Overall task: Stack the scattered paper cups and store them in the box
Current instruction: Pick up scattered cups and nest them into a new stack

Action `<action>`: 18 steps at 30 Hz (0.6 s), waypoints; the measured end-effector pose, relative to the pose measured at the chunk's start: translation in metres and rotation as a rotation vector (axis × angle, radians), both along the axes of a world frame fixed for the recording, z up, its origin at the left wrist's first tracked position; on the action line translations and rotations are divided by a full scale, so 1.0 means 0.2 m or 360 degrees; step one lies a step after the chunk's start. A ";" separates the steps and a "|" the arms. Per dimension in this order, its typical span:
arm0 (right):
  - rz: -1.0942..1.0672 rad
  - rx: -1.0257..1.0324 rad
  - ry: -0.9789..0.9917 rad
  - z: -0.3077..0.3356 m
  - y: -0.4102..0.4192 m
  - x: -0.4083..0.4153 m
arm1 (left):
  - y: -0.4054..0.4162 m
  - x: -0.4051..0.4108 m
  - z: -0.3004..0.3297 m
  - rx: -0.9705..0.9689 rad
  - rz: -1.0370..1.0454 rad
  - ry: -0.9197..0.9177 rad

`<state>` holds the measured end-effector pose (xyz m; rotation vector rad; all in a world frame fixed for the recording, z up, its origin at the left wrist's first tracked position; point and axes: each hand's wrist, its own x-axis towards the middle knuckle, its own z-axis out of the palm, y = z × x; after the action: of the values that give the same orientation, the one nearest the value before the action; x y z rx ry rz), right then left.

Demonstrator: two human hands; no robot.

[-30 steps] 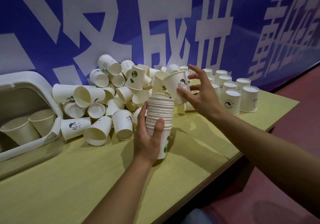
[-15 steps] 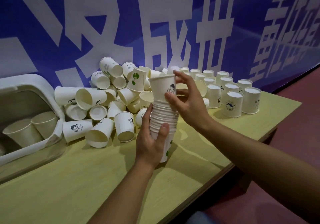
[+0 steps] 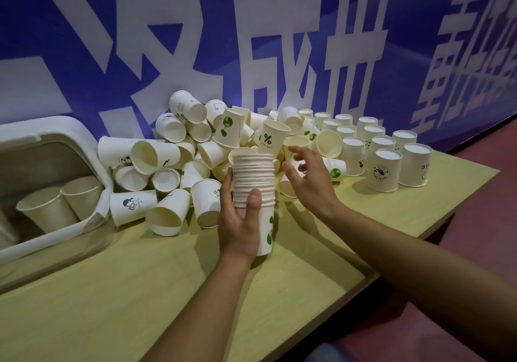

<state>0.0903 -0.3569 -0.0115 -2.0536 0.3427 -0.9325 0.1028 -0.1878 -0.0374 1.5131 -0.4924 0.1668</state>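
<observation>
My left hand [image 3: 240, 222] grips a tall stack of nested white paper cups [image 3: 253, 177] standing upright near the middle of the table. Just right of the stack's top, my right hand [image 3: 307, 177] hovers with fingers spread and holds nothing. A heap of loose paper cups [image 3: 179, 154] lies on its sides behind and left of the stack. At the far left sits the white box [image 3: 84, 138], open, with two cups [image 3: 64, 202] visible inside.
Several cups stand upside down in rows [image 3: 386, 171] at the back right. The yellow-green table [image 3: 140, 291] ends in an edge at the right, over a red floor [image 3: 481, 222]. A blue banner wall [image 3: 251, 40] backs the table.
The cup my right hand carried has gone down onto the stack, and that hand has let go and drawn off to the right. My left hand kept its grip.
</observation>
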 end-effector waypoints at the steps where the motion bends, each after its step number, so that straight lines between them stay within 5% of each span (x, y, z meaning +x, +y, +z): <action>1: -0.0083 -0.0063 0.0131 -0.01 -0.03 0.03 | 0.00 0.01 0.00 -0.0005 0.0002 0.0008; 7: -0.0238 -0.0567 0.0791 -0.05 -0.08 0.09 | 0.00 0.01 0.00 -0.0031 -0.0009 0.0049; 18: -0.0241 -0.0416 0.0770 0.01 -0.15 0.12 | 0.00 0.01 0.00 -0.0014 -0.0039 0.0045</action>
<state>0.1139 -0.3862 -0.0091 -2.5182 0.6687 -0.5767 0.1050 -0.1868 -0.0378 1.4985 -0.4870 0.1281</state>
